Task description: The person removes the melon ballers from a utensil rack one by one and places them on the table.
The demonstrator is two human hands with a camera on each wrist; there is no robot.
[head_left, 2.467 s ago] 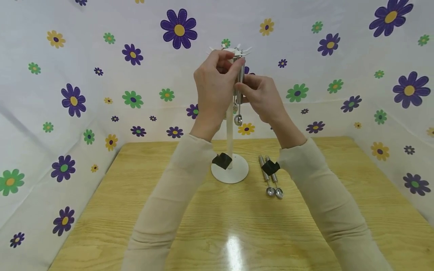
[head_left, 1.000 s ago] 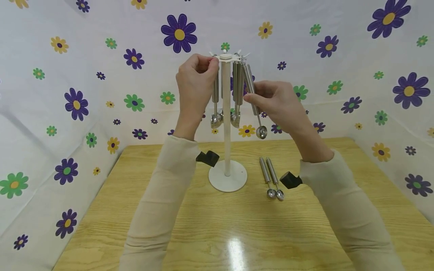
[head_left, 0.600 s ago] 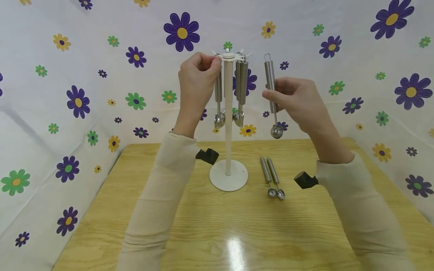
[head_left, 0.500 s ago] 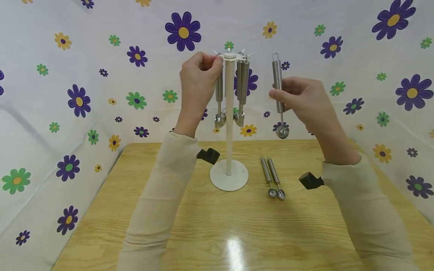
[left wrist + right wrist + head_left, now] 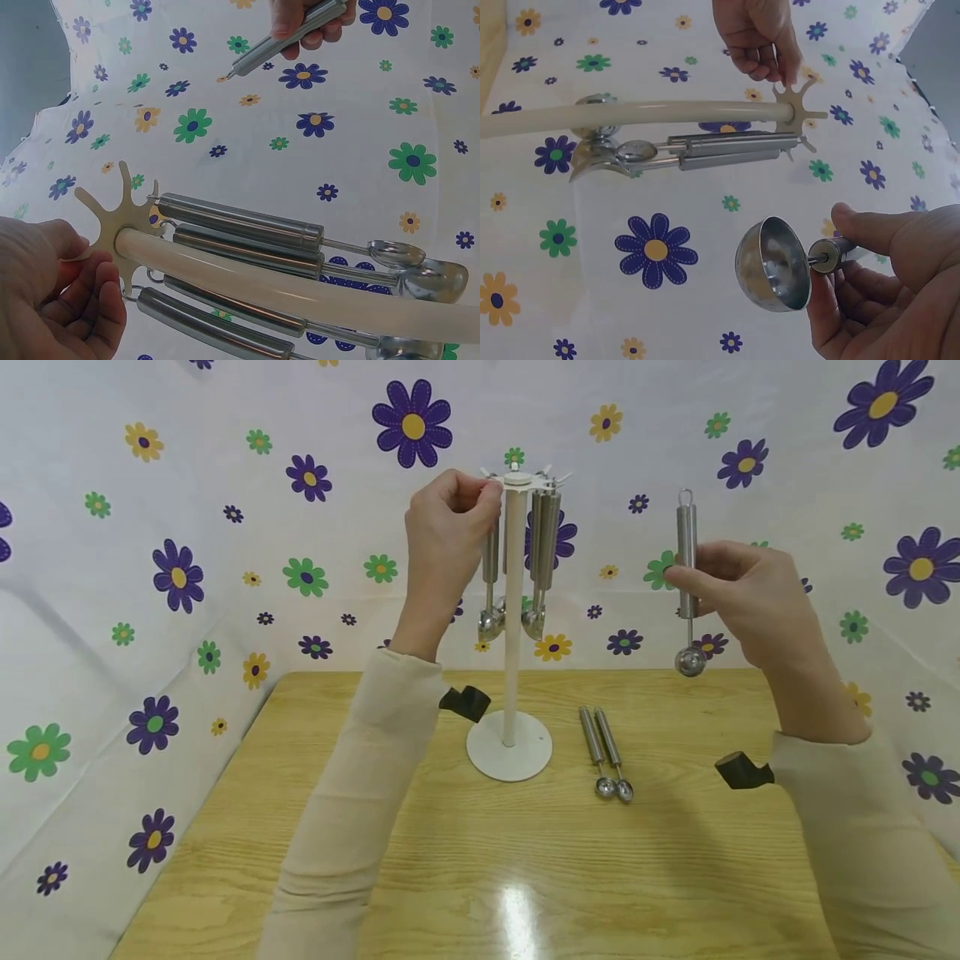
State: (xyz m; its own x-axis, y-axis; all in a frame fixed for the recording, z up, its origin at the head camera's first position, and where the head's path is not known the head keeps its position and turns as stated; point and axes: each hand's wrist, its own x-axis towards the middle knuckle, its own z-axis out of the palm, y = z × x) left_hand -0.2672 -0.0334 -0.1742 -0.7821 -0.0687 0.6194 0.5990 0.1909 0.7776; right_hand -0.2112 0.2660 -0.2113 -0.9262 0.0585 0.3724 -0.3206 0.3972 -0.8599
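Observation:
My left hand (image 5: 452, 527) pinches one prong at the top of a white utensil stand (image 5: 512, 677). In the left wrist view its thumb and fingers close on that prong of the star-shaped top (image 5: 112, 217). Several steel utensils (image 5: 547, 539) hang from the prongs by their loops, with bowl-shaped ends downward. To the right, clear of the stand, my right hand (image 5: 757, 593) grips a steel scoop (image 5: 687, 535) by its handle. The scoop is upright, loop on top, and its deep round bowl (image 5: 772, 266) shows in the right wrist view.
Two more steel scoops, a left one (image 5: 592, 739) and a right one (image 5: 611, 743), lie side by side on the wooden table (image 5: 450, 860), right of the stand's round base (image 5: 487, 764). A flower-print cloth (image 5: 337, 527) encloses the back and sides.
The right hand has taken the scoop off the stand and carried it away to the right. My left hand has shifted from the front of the stand to its left prong.

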